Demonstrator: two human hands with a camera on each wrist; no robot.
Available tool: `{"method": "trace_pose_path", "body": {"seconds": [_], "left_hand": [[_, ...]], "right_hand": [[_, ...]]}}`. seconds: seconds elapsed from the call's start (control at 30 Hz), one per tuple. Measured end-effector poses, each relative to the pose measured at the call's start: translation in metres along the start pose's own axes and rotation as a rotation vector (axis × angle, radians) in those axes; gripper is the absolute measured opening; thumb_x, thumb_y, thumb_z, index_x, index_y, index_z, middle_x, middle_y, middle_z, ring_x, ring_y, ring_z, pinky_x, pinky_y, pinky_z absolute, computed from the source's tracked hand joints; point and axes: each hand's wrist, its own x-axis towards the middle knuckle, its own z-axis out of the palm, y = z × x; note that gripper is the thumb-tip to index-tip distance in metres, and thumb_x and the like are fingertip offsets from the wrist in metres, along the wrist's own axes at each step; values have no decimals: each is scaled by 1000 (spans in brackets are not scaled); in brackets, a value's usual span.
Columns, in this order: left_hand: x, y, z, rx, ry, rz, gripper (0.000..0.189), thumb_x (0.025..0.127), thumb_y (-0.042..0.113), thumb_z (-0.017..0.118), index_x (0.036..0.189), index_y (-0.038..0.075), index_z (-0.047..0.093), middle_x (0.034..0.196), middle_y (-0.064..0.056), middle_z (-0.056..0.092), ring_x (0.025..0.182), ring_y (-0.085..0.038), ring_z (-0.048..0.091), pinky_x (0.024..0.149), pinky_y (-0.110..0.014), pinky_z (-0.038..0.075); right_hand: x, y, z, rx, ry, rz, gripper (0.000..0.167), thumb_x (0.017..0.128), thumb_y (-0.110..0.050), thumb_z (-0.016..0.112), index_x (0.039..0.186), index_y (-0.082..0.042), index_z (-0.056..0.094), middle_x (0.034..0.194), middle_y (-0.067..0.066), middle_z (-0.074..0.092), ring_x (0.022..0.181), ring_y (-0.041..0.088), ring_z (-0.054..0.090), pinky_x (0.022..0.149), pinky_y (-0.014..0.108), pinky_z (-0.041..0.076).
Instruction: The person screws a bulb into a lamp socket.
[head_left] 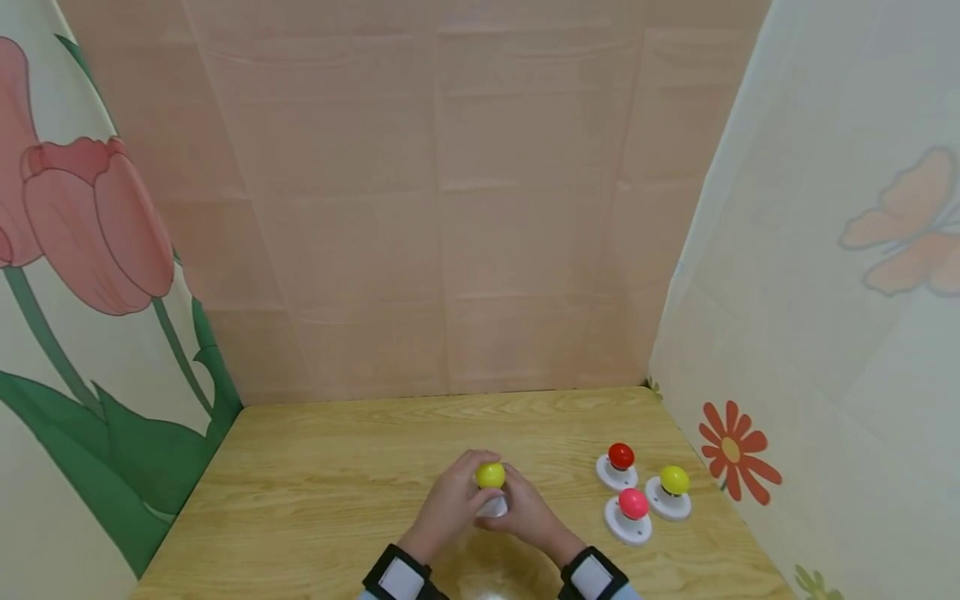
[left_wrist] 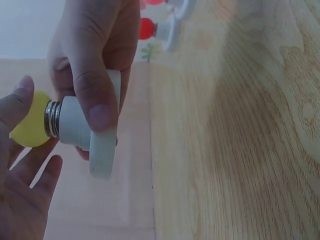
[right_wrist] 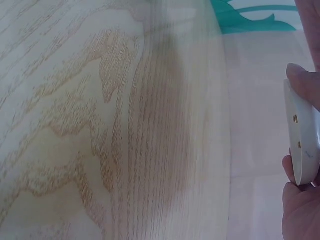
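Close over the table, both hands meet at one lamp holder. My right hand (head_left: 531,510) grips its white round lamp holder (left_wrist: 75,120), thumb pressed against the base. With thumb and fingers around the yellow bulb (left_wrist: 31,122), my left hand (head_left: 448,507) holds it from the other side. Silvery screw thread (left_wrist: 52,119) shows between bulb and holder in the left wrist view. The right wrist view shows the flat base (right_wrist: 301,140) with small holes, partly covered by fingers.
On the wooden table (head_left: 322,500), to the right, stand three white holders with bulbs: a red bulb (head_left: 621,456), a pink bulb (head_left: 633,503) and another yellow bulb (head_left: 675,480). A pinkish sheet (head_left: 442,208) hangs behind; printed sheets flank both sides.
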Motion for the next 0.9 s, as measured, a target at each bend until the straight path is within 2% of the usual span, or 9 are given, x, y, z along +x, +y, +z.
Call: {"method": "trace_pose_path", "body": {"seconds": [0.1, 0.3, 0.4, 0.53, 0.63, 0.73, 0.83, 0.9], "left_hand": [[0, -2, -2, -70, -42, -37, 41, 88, 24, 69, 127, 21, 56, 126, 6, 59, 119, -13, 57, 98, -35, 48], [1, -2, -6, -101, -105, -57, 43, 90, 23, 67, 130, 22, 54, 130, 6, 57, 123, -14, 54, 102, -38, 45], [1, -1, -8, -86, -130, -78, 49, 90, 26, 69, 135, 22, 51, 132, 6, 55, 122, -13, 54, 101, -38, 45], [2, 1, -9, -43, -143, -99, 60, 88, 36, 70, 141, 22, 44, 135, 4, 51, 121, -11, 53, 100, -38, 46], [3, 1, -8, -9, -110, -89, 63, 88, 44, 68, 140, 20, 44, 134, 2, 51, 119, -11, 54, 100, -37, 46], [5, 3, -7, 39, -44, -94, 63, 87, 50, 66, 137, 17, 48, 127, 1, 53, 113, -12, 56, 95, -34, 49], [7, 6, -8, 73, 24, -120, 61, 85, 51, 67, 132, 15, 52, 120, -1, 55, 106, -16, 59, 87, -32, 52], [8, 8, -9, 80, 46, -139, 56, 84, 49, 69, 127, 14, 57, 115, 0, 57, 102, -16, 60, 83, -31, 53]], "right_hand": [[0, 0, 0, -4, -3, 5, 75, 72, -38, 83, 136, -16, 50, 129, 2, 56, 115, 19, 56, 98, 41, 46], [1, 2, 0, 7, -24, 28, 76, 72, -37, 84, 136, -16, 49, 128, 1, 56, 115, 18, 56, 98, 39, 46], [1, 2, 1, 17, -34, 26, 78, 72, -37, 83, 137, -15, 47, 128, 2, 56, 115, 19, 56, 97, 39, 46], [0, 0, -1, 26, -41, 22, 78, 73, -38, 83, 139, -16, 46, 128, 1, 55, 116, 19, 56, 97, 38, 46], [1, -2, -2, 28, -47, 21, 77, 74, -37, 82, 139, -17, 46, 128, 1, 55, 116, 19, 56, 97, 38, 47], [2, -3, -2, 28, -58, 38, 76, 75, -38, 82, 140, -18, 47, 132, 1, 53, 119, 20, 55, 99, 41, 46], [4, -3, -2, 20, -58, 55, 75, 74, -37, 82, 138, -17, 49, 136, 1, 52, 122, 21, 52, 101, 45, 44], [4, -4, -1, 8, -51, 55, 73, 74, -36, 83, 136, -17, 51, 136, 0, 52, 119, 19, 53, 99, 43, 45]]}}
